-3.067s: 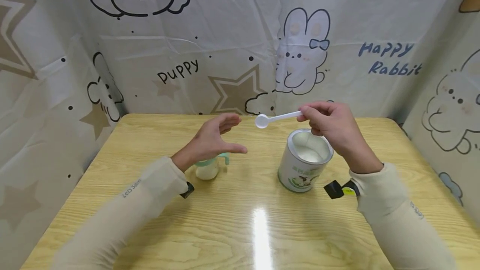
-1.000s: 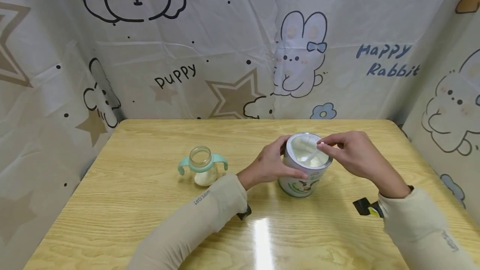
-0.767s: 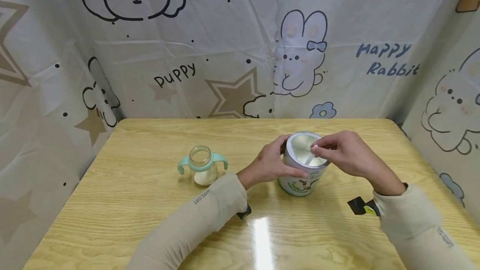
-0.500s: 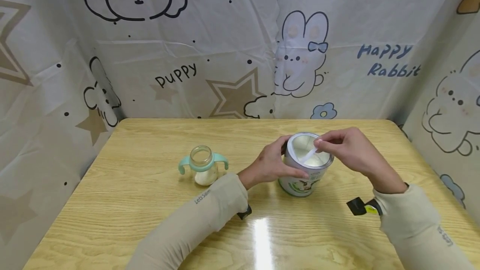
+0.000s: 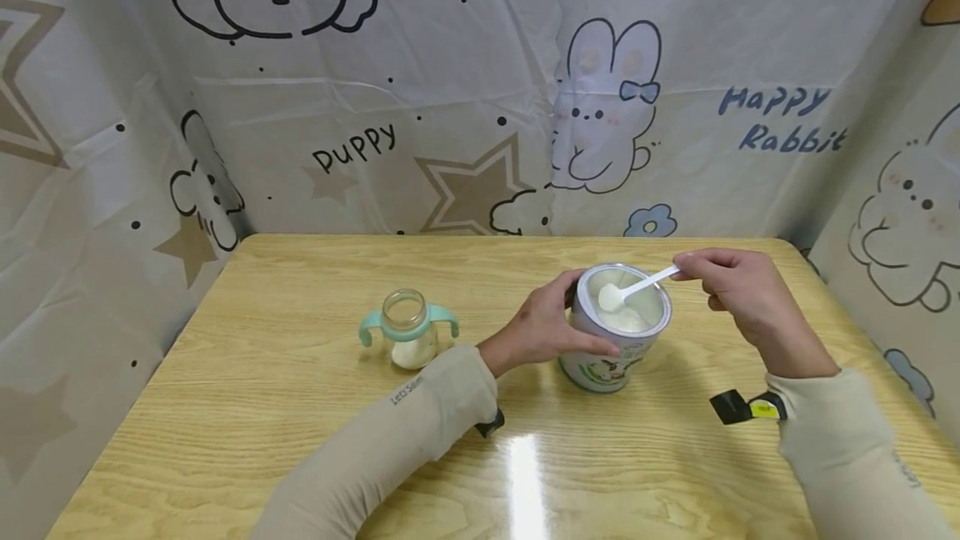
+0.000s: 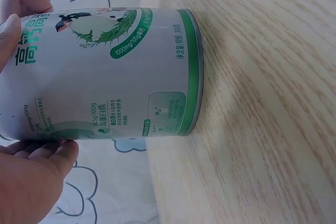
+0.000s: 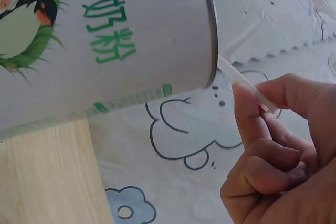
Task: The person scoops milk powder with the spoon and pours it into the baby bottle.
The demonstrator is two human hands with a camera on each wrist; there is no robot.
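Observation:
In the head view my left hand [image 5: 542, 322] grips the side of an open milk powder tin [image 5: 603, 365], thumb across its front and fingers round the back. The left wrist view shows the tin's green base band [image 6: 190, 77] down at the table. My right hand [image 5: 738, 294] pinches the end of a white measuring scoop [image 5: 651, 280]. The scoop's bowl [image 5: 611, 298], heaped with white powder, is over the tin's mouth. In the right wrist view the scoop handle [image 7: 239, 78] runs from thumb and forefinger behind the tin's rim.
A baby bottle [image 5: 408, 336] without a cap, with mint green handles and pale contents, stands left of the tin. The wooden table [image 5: 315, 432] ends at a printed cloth backdrop [image 5: 465, 90]. My left sleeve [image 5: 390, 440] passes in front of the bottle's right side.
My left hand went from above the bottle to the tin. My right hand lowered the empty scoop into the tin, moved it through the powder, then drew back up and right with it heaped.

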